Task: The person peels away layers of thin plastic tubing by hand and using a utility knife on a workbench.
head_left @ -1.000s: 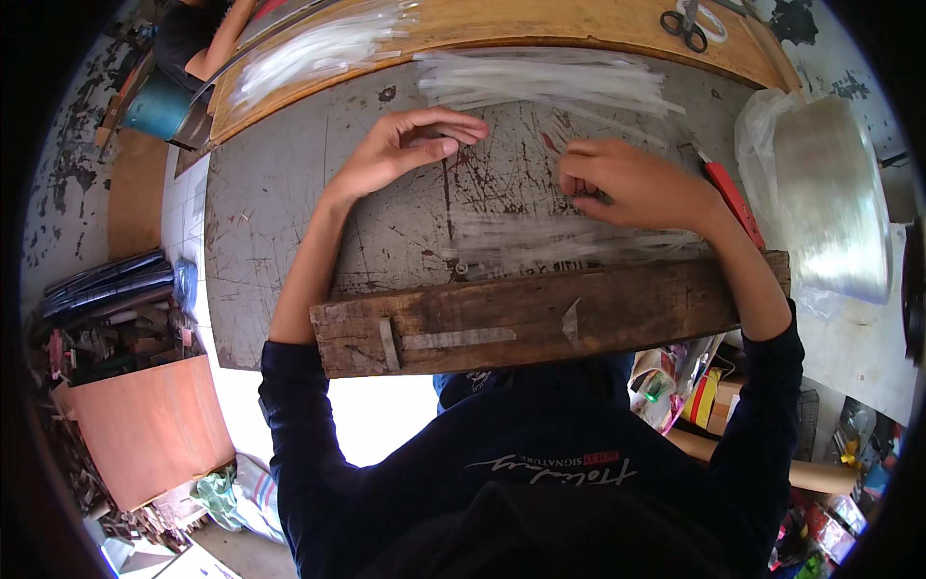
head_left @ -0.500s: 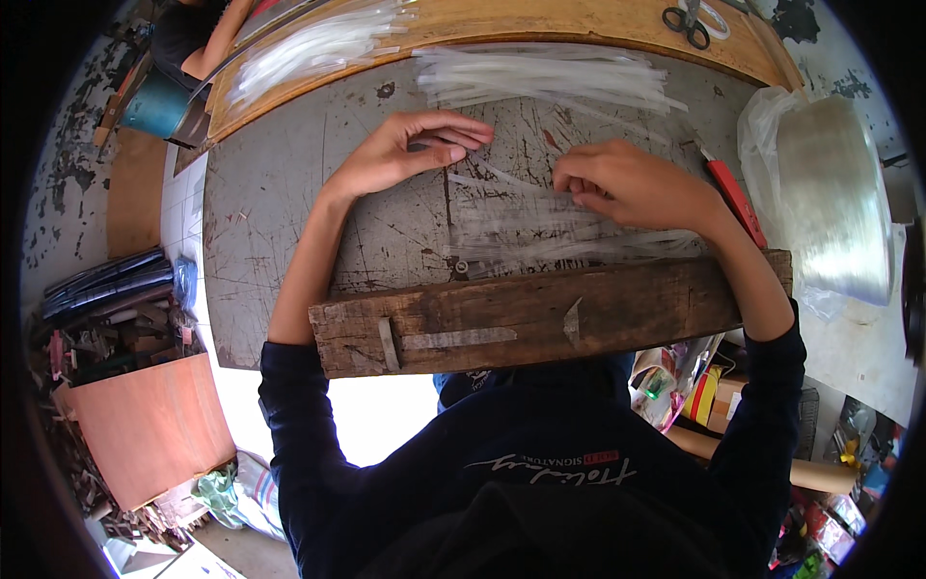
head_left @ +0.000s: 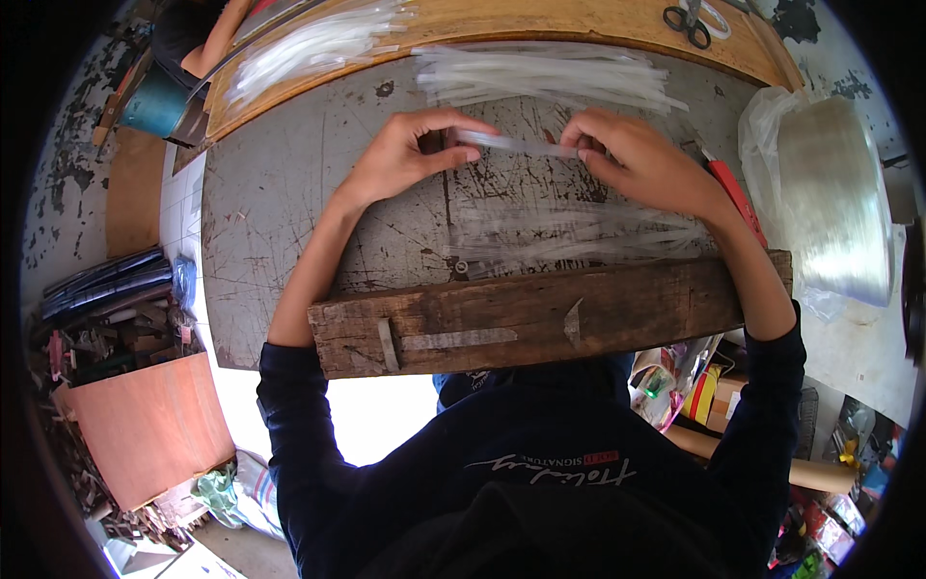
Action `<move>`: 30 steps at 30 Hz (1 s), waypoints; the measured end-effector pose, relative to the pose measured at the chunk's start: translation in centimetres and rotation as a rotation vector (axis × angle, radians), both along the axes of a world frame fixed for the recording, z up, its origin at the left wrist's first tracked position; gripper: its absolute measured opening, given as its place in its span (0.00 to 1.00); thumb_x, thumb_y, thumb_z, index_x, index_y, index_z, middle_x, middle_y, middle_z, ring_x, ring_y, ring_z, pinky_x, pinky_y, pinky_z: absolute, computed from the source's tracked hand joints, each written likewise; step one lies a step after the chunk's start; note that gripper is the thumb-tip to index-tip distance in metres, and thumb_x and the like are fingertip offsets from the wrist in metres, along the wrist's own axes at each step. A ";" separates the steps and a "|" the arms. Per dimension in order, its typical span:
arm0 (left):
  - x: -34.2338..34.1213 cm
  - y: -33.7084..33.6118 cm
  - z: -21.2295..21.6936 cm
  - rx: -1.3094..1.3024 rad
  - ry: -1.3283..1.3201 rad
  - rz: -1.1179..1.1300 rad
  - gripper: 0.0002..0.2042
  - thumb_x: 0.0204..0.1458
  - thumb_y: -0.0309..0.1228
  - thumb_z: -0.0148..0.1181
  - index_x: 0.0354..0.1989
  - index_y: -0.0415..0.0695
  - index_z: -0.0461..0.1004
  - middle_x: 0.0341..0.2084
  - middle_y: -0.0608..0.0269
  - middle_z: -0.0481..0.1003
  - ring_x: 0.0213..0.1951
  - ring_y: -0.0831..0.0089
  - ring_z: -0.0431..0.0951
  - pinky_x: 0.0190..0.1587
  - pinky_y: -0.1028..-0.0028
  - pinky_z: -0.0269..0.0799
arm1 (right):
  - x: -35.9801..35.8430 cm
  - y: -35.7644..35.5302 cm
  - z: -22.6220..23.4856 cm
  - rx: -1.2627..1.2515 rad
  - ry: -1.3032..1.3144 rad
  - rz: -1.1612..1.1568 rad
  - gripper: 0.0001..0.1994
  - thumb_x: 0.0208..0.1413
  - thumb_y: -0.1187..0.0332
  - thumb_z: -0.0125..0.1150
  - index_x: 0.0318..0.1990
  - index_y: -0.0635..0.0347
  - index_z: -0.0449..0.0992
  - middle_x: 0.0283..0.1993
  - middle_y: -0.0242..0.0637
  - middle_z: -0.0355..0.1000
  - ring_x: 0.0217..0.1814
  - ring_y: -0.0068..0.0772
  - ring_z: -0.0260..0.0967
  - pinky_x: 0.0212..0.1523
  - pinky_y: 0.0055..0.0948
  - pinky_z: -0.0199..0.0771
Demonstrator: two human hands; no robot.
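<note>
A narrow clear plastic strip [head_left: 521,145] stretches between my hands above the worn grey tabletop [head_left: 280,212]. My left hand [head_left: 410,154] has its left end between thumb and fingers. At the other end, my right hand [head_left: 632,159] pinches the strip with its fingertips. Below them, nearer to me, more clear strips [head_left: 569,232] lie loosely side by side. A thick stack of similar whitish strips [head_left: 540,77] lies just beyond my hands.
A heavy wooden beam [head_left: 540,309] lies along the near edge, under my forearms. To the right are a red utility knife [head_left: 738,203] and a large clear plastic roll [head_left: 834,203]. Scissors [head_left: 687,27] and another strip bundle [head_left: 313,48] lie far off; a person's arm [head_left: 224,43] shows far left.
My right hand has moved away from me, off the near strips, bringing up a strip. The strip now spans both hands, and my left hand's fingers have closed around its left end.
</note>
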State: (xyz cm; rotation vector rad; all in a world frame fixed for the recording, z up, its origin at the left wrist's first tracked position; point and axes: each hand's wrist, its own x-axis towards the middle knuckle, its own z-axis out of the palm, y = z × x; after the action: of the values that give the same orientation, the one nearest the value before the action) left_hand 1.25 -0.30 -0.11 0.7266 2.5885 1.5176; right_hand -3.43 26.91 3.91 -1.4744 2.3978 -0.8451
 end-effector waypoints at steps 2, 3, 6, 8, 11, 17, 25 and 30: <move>0.0 0.0 -0.2 0.039 -0.022 0.026 0.14 0.46 0.26 0.61 0.43 0.49 0.75 0.32 0.67 0.77 0.26 0.84 0.71 0.26 0.82 0.65 | -0.1 0.0 0.0 -0.003 0.012 -0.007 0.06 0.51 0.77 0.48 0.38 0.64 0.66 0.33 0.40 0.66 0.36 0.35 0.65 0.37 0.32 0.64; 0.0 0.1 -0.2 0.109 -0.015 0.042 0.14 0.46 0.25 0.60 0.43 0.47 0.75 0.34 0.66 0.76 0.28 0.83 0.73 0.28 0.82 0.68 | -0.2 0.0 0.0 0.013 0.027 -0.013 0.07 0.51 0.77 0.48 0.38 0.63 0.66 0.33 0.40 0.66 0.35 0.35 0.65 0.36 0.32 0.63; -0.1 -0.1 0.1 0.149 -0.049 0.061 0.13 0.48 0.25 0.57 0.44 0.44 0.74 0.36 0.63 0.75 0.35 0.80 0.74 0.33 0.81 0.71 | -0.3 0.1 -0.2 0.025 0.060 -0.022 0.07 0.52 0.77 0.48 0.39 0.63 0.67 0.32 0.39 0.65 0.34 0.34 0.64 0.35 0.32 0.63; -0.2 -0.1 0.4 0.118 -0.090 0.066 0.12 0.50 0.24 0.55 0.44 0.42 0.73 0.38 0.63 0.75 0.38 0.78 0.74 0.36 0.80 0.72 | -0.3 0.1 -0.2 0.021 0.078 -0.024 0.07 0.52 0.77 0.48 0.40 0.63 0.67 0.32 0.39 0.65 0.34 0.34 0.64 0.35 0.32 0.63; -0.1 -0.1 0.4 0.150 -0.125 0.079 0.12 0.51 0.24 0.54 0.45 0.41 0.72 0.37 0.63 0.75 0.38 0.78 0.74 0.37 0.79 0.72 | -0.1 -0.1 0.1 0.042 0.029 -0.062 0.06 0.51 0.76 0.49 0.37 0.62 0.69 0.32 0.41 0.66 0.36 0.38 0.64 0.39 0.35 0.63; -0.3 -0.3 0.0 0.185 -0.085 0.070 0.12 0.52 0.24 0.53 0.45 0.40 0.72 0.36 0.61 0.75 0.38 0.78 0.74 0.37 0.80 0.71 | -0.1 -0.4 0.7 -0.028 -0.144 -0.109 0.06 0.50 0.76 0.51 0.37 0.63 0.69 0.28 0.41 0.69 0.31 0.36 0.68 0.33 0.33 0.66; -0.6 -0.6 -0.3 0.237 -0.020 0.182 0.11 0.51 0.22 0.54 0.43 0.40 0.72 0.33 0.61 0.76 0.37 0.77 0.77 0.40 0.80 0.73 | -0.1 -0.5 0.6 -0.021 -0.025 -0.118 0.08 0.47 0.73 0.58 0.35 0.66 0.71 0.28 0.44 0.72 0.31 0.38 0.71 0.33 0.32 0.69; -0.6 -0.5 -0.3 0.232 -0.011 0.182 0.11 0.51 0.21 0.53 0.43 0.40 0.72 0.32 0.60 0.76 0.37 0.76 0.77 0.41 0.79 0.73 | -0.7 -0.1 -0.7 -0.043 0.081 -0.120 0.10 0.48 0.72 0.58 0.37 0.67 0.73 0.31 0.45 0.73 0.31 0.39 0.71 0.33 0.32 0.69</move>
State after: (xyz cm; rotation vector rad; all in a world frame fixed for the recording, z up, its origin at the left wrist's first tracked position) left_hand 0.61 -0.83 -0.43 0.5063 2.5592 1.8916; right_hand -4.10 26.83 3.24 -1.4184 2.5647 -0.8839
